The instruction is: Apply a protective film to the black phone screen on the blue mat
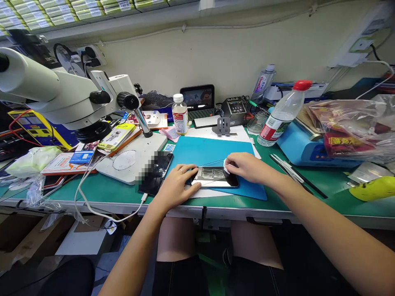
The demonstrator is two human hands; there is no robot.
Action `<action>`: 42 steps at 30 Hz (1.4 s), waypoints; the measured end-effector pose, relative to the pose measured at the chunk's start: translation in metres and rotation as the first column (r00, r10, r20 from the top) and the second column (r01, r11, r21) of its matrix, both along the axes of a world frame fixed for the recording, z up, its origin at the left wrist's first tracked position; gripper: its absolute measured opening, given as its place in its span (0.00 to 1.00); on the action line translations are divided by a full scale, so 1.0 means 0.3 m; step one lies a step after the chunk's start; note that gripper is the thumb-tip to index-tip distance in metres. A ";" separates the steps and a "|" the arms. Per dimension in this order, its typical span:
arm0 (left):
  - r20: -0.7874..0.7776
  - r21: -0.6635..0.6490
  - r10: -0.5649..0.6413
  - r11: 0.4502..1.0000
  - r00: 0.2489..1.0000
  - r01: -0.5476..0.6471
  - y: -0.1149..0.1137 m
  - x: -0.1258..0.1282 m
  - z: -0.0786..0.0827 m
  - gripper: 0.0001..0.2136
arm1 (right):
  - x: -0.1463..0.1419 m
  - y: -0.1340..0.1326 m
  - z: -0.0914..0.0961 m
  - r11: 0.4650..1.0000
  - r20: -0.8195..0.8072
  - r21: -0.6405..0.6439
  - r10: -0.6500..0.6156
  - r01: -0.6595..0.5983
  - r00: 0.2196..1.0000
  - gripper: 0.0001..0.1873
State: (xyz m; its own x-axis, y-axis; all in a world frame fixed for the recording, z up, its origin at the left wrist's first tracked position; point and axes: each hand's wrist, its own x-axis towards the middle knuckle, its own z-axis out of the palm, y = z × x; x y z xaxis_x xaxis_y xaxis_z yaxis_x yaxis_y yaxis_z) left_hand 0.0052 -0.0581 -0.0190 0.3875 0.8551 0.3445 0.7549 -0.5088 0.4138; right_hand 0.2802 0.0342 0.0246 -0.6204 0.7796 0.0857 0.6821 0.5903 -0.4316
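Observation:
A smartphone lies screen up on a blue mat, its glossy face reflecting the ceiling light. My left hand grips the phone's left end between thumb and fingers and wears a ring. Over the right end, my right hand pinches a small white wipe against the glass. Part of the wipe is hidden by the fingers. Left of my left hand lies a second, dark-screened phone or tablet, close to a white cable plug.
A microscope leans over its white base at left. A small bottle, a laptop-like screen and a red-capped bottle stand behind the mat. Tweezers and thin tools lie at right, before a blue machine.

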 end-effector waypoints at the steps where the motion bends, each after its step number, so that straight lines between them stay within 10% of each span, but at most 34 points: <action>1: 0.001 -0.005 0.000 1.000 1.000 0.000 -0.001 -0.001 0.000 0.18 | 0.015 0.008 0.000 0.998 -0.022 0.029 -0.048 0.049 0.999 0.12; 7: 0.028 -0.066 0.014 0.998 1.000 -0.012 0.006 0.004 0.017 0.17 | 0.186 -0.009 -0.042 0.906 -0.122 0.138 -0.386 0.401 0.914 0.13; 13: -0.065 -0.105 0.025 0.994 0.998 -0.031 0.046 0.083 0.072 0.27 | 0.165 -0.098 -0.068 0.893 -0.193 0.302 -0.285 0.333 0.939 0.21; 17: -0.104 -0.154 0.011 0.988 0.995 -0.027 0.063 0.128 0.089 0.28 | 0.089 -0.110 -0.048 0.971 -0.275 0.043 -0.215 0.235 0.937 0.24; 27: 0.011 -0.086 -0.017 0.996 1.000 0.018 0.065 0.144 0.064 0.27 | 0.037 -0.083 -0.110 0.911 -0.540 -0.330 -0.397 0.247 0.742 0.27; 35: -0.031 0.048 -0.102 0.993 0.994 0.104 0.067 0.145 0.141 0.29 | 0.057 -0.097 -0.038 0.895 -0.635 -0.411 -0.417 0.173 0.650 0.21; 42: 0.151 -0.199 -0.062 0.976 0.987 0.092 0.169 0.055 0.278 0.23 | 0.080 -0.079 0.052 0.912 -0.714 -0.384 -0.392 0.144 0.580 0.26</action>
